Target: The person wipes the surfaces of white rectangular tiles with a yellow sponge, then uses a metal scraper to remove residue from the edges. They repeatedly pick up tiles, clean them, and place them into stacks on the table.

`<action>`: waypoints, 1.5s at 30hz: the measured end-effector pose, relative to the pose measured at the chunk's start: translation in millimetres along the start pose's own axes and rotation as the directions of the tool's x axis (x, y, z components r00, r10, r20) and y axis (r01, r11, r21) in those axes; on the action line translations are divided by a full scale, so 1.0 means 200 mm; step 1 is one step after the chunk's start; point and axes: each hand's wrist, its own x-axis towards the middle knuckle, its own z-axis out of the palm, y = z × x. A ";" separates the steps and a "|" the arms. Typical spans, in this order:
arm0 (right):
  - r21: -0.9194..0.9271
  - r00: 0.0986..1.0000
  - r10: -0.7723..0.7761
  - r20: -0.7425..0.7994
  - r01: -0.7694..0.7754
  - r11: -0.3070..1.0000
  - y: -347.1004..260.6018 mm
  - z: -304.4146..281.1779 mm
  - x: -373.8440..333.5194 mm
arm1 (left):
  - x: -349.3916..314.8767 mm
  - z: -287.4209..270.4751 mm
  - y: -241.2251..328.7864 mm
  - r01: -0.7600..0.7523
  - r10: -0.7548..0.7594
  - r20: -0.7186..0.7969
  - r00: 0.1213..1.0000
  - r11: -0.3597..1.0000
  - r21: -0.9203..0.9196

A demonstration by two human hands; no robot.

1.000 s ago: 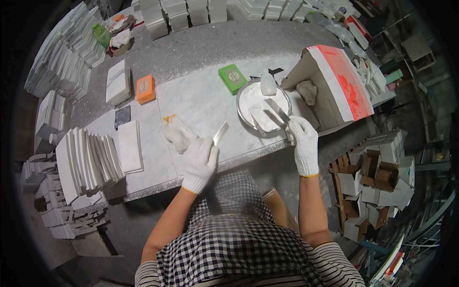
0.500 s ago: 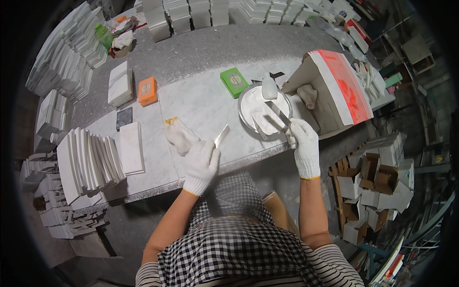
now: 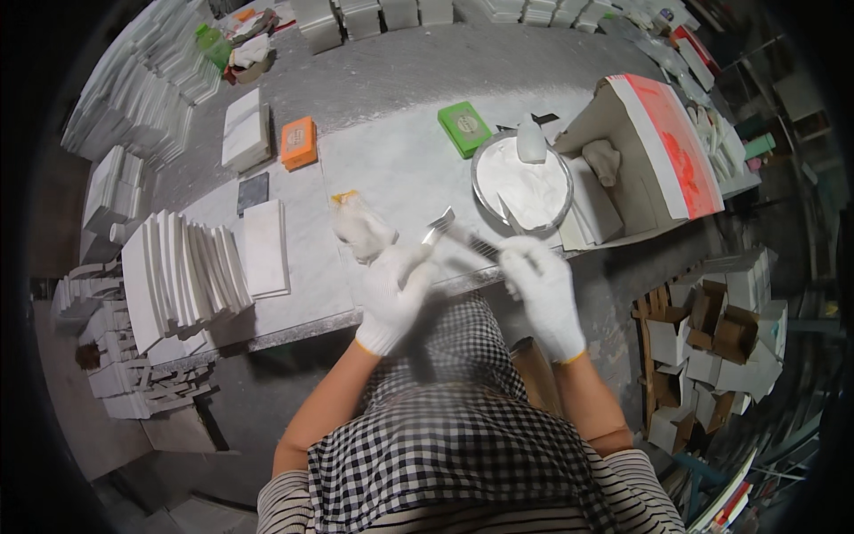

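Two blades, one to each of your hands, converge over the near edge of the surface [image 3: 400,160]. Your left hand [image 3: 390,289] is gloved, fingers closed on a flat scraper [image 3: 437,226]; its long axis runs far and to the right, the end tilted up. Your right hand [image 3: 543,298] is gloved as well, fingers pinched round a second blade [image 3: 483,246], which runs left and slightly far. Key relation: the second blade's tip lies left of your right fingers, at the scraper, the two axes crossing at an angle. Contact uncertain; the right blade is blurred, so you may have them touching or only just apart.

Round metal bowl [image 3: 477,190] of white material [image 3: 536,191]: on the far side of your right hand, near it, and well to the far right of your left. Another thin tool [image 3: 508,212] leans in the bowl at its near left, gripped by neither hand. Loose glove [image 3: 358,230] with a yellow cuff: just beyond your left knuckles, its length running far left to near right. Left hand is the closer of the two to it.
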 end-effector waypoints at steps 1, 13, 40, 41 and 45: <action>0.057 0.999 0.028 0.037 -0.030 0.998 0.04 0.04 -0.02 | 0.00 -0.02 0.04 0.118 -0.111 0.108 0.988 0.991 -0.055; 0.112 0.989 0.083 0.123 -0.096 0.989 0.09 0.10 -0.11 | 0.05 -0.05 0.18 0.625 -0.544 0.328 0.772 0.745 -0.235; -0.957 0.740 -0.654 -0.158 0.050 0.287 0.06 -0.39 0.38 | 0.04 0.06 0.11 -0.235 -0.160 0.401 0.902 0.598 0.766; -0.943 0.697 -0.691 -0.192 0.065 0.327 0.04 -0.35 0.34 | 0.02 0.06 0.11 -0.274 -0.146 0.428 0.892 0.577 0.769; -0.802 0.858 -0.491 -0.153 0.182 0.569 0.05 -0.21 0.15 | -0.10 0.12 -0.03 -0.354 -0.061 0.455 0.889 0.540 0.764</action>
